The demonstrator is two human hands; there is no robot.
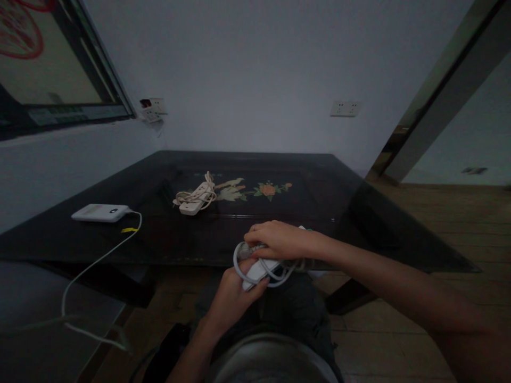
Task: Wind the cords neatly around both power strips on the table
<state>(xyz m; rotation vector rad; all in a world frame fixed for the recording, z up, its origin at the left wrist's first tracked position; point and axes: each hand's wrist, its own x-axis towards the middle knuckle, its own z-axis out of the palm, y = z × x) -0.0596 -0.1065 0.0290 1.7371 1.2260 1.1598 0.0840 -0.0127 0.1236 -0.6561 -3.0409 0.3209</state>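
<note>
Just over the table's front edge, a white power strip (255, 276) is held tilted, its grey-white cord (236, 260) looped around it. My left hand (235, 298) is closed on the strip's near end, thumb lying along the side. My right hand (277, 239) reaches across from the right with its fingers bent over the cord, close to the plug (244, 250). The palm hides the far end of the strip and part of the coils.
Another power strip (195, 199), wrapped in its own cord, lies on the dark table (191, 239). Further left is a white power bank (101, 213) with a cable (96, 260) hanging over the edge. Wall sockets (345, 109) are behind the table.
</note>
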